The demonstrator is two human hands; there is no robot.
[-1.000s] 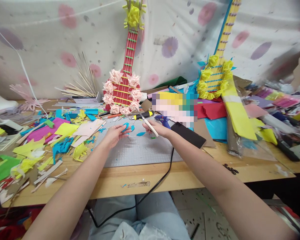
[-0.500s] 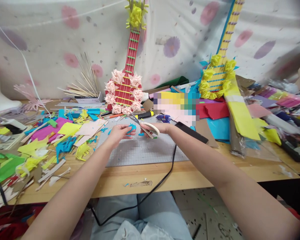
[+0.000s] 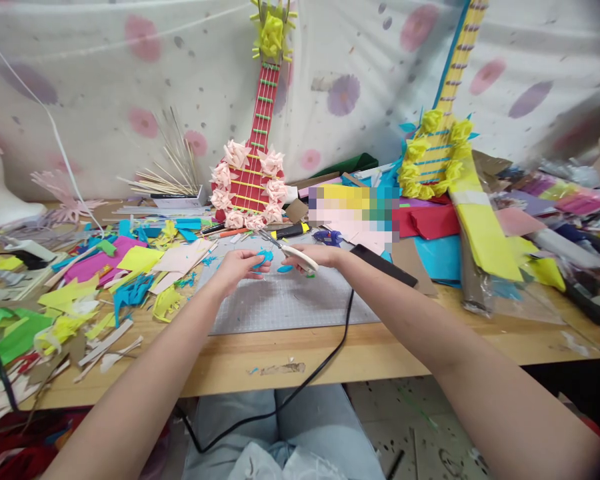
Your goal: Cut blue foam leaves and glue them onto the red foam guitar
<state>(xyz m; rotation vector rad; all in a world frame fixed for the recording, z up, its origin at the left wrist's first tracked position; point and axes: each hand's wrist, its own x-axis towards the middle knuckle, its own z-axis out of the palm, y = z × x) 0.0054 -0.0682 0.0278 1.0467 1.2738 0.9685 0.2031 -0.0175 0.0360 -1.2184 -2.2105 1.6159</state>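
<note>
Head camera is looking down at a wooden table [image 3: 370, 350] where both hands are meeting over a grey cutting mat [image 3: 285, 303]. The left hand [image 3: 236, 268] is pinching a small blue paper piece [image 3: 265, 256] between the thumb and the fingers, so this hand is closed narrow around it. The paper is sticking out to the right of the fingertips and is hanging just above the far part of the mat, between the two hands.

The right hand [image 3: 323, 255] is gripping the scissors [image 3: 291, 251] by the cream handles, with the fingers curled around them. The blades are pointing away to the left, just beside the blue paper piece; if they are touching it, I cannot tell. A second blue scrap [image 3: 284, 269] is lying on the mat under the scissors.

A black cable [image 3: 325, 370] is running from the mat over the table edge down to the lap. Behind the hands a red paper guitar [image 3: 253, 183] with pink flowers is leaning on the cloth wall, and a yellow paper guitar [image 3: 437, 150] is standing more to the right. A blue glue gun [image 3: 329, 235] is lying near the right hand. Coloured paper scraps [image 3: 85, 287] are covering the table at the left.
</note>
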